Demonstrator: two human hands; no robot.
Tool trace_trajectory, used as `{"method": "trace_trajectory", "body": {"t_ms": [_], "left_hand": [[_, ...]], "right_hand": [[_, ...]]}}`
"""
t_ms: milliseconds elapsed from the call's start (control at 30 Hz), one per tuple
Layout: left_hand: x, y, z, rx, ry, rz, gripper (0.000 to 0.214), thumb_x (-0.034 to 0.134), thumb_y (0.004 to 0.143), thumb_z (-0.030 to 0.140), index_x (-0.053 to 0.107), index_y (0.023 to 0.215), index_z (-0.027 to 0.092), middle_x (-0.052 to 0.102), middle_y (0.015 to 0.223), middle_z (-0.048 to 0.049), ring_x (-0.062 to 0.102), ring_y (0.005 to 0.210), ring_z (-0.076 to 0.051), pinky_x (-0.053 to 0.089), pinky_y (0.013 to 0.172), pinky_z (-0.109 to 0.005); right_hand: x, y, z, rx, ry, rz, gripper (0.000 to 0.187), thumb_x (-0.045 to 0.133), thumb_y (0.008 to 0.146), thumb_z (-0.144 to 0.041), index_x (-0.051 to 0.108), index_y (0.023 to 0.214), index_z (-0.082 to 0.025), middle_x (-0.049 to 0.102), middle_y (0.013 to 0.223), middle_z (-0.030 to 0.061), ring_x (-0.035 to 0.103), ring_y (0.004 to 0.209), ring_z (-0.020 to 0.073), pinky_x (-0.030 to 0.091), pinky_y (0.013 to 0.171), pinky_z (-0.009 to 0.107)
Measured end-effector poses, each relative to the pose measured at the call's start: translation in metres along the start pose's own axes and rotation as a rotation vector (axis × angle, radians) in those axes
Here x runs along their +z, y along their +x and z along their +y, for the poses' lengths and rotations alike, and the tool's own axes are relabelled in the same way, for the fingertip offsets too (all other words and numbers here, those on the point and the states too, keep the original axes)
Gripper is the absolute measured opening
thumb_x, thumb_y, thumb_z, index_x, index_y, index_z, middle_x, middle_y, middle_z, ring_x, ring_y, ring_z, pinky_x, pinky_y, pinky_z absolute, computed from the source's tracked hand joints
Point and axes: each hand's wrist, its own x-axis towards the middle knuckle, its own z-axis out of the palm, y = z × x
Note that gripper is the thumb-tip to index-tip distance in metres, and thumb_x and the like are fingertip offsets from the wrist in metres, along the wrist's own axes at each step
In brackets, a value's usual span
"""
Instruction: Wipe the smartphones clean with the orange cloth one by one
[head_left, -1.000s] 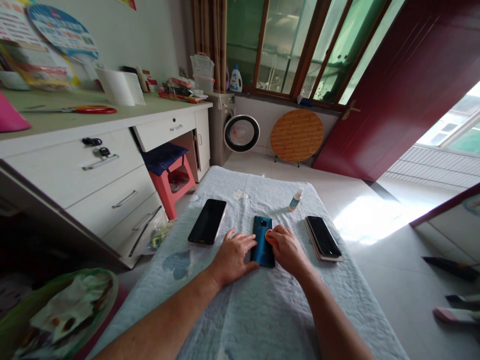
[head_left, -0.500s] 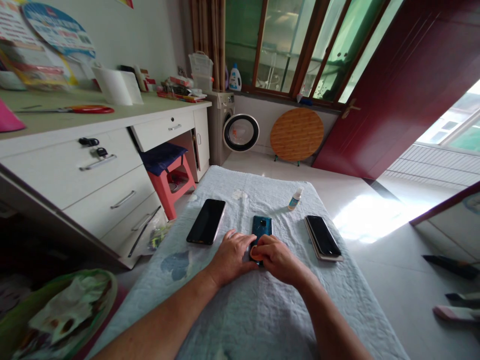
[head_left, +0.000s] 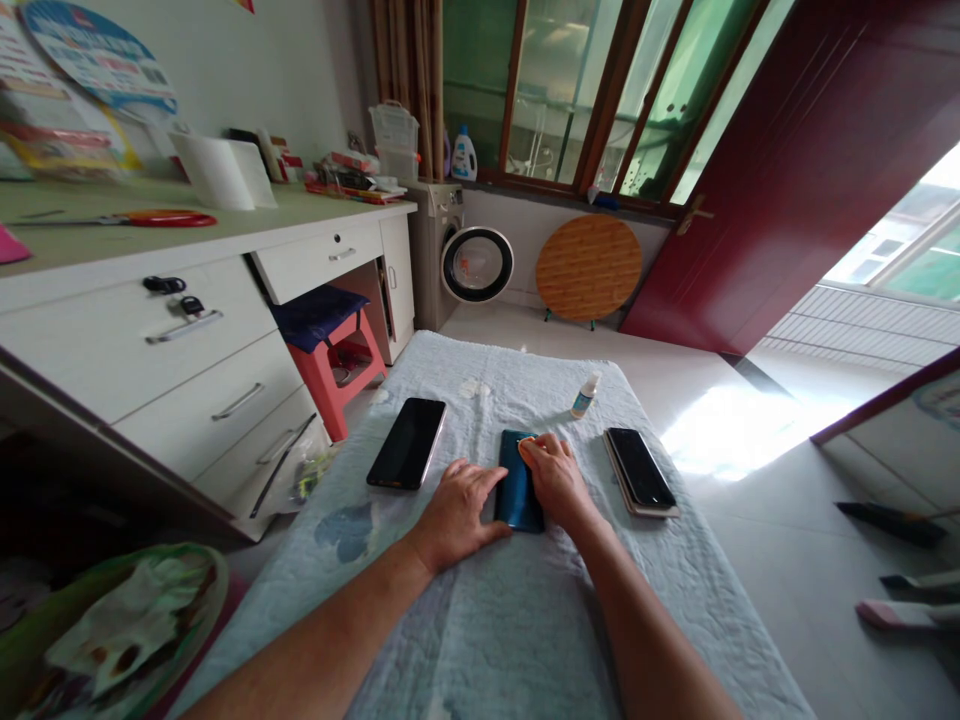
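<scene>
A blue smartphone lies back up on the light blue quilted cloth, between my two hands. My left hand rests along its left side, fingers and thumb spread, touching its edge and lower corner. A small orange pad is pinched in my right hand, pressed on the phone's upper end over the camera area. My fingers hide much of the pad. A larger black-screened phone lies to the left. At the right, another dark phone rests on a pale case or flat piece.
A small spray bottle stands near the cloth's far right. A white desk and a pink stool are at left. A waste bin sits at lower left. Beyond are a washing machine with its door open and a round wooden tabletop.
My right hand has slid the orange pad from the phone's lower end up to its camera end. My left hand stays by the phone's left edge. The view has shifted slightly.
</scene>
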Motion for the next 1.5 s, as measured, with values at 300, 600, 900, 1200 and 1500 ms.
{"method": "trace_trajectory", "body": {"t_ms": [300,600,900,1200,1500], "left_hand": [[-0.001,0.000,0.000,0.023,-0.024,0.014,0.061,0.073,0.072,0.050,0.054,0.122,0.022,0.063,0.123,-0.0080,0.056,0.113,-0.029,0.027,0.106,-0.049],[-0.003,-0.001,0.005,0.013,0.004,-0.001,0.055,0.069,0.074,0.051,0.057,0.118,0.021,0.062,0.125,-0.0089,0.056,0.113,-0.029,0.028,0.106,-0.049],[-0.002,-0.001,0.004,0.013,0.013,0.005,0.055,0.069,0.073,0.052,0.058,0.117,0.021,0.062,0.125,-0.0089,0.056,0.113,-0.029,0.029,0.106,-0.049],[0.001,-0.002,0.000,0.038,0.011,0.012,0.057,0.068,0.074,0.053,0.057,0.120,0.021,0.060,0.127,-0.0096,0.055,0.115,-0.029,0.028,0.106,-0.048],[0.000,-0.001,0.001,0.026,0.009,-0.002,0.056,0.069,0.074,0.052,0.058,0.119,0.021,0.060,0.127,-0.0097,0.054,0.116,-0.029,0.029,0.106,-0.048]], "right_hand": [[-0.016,-0.008,0.003,0.020,0.073,-0.051,0.024,0.042,0.092,-0.018,0.065,0.092,-0.020,0.057,0.090,0.0052,0.050,0.087,0.0164,0.033,0.084,0.027],[-0.045,-0.026,-0.009,-0.018,0.183,-0.330,0.020,0.048,0.075,-0.008,0.064,0.082,-0.018,0.059,0.084,0.0020,0.052,0.075,0.0118,0.035,0.070,0.022],[-0.048,-0.029,-0.022,-0.155,0.267,-0.449,0.032,0.047,0.068,-0.004,0.072,0.078,-0.022,0.062,0.081,0.0013,0.056,0.077,0.0132,0.039,0.071,0.021],[-0.023,-0.020,-0.007,0.003,0.249,-0.152,0.028,0.044,0.077,-0.004,0.068,0.086,-0.017,0.055,0.083,0.0026,0.052,0.080,0.0127,0.037,0.075,0.022],[-0.024,-0.020,0.001,0.081,0.185,-0.027,0.022,0.041,0.091,-0.018,0.063,0.085,-0.017,0.053,0.081,0.0026,0.051,0.075,0.0125,0.036,0.071,0.022]]}}
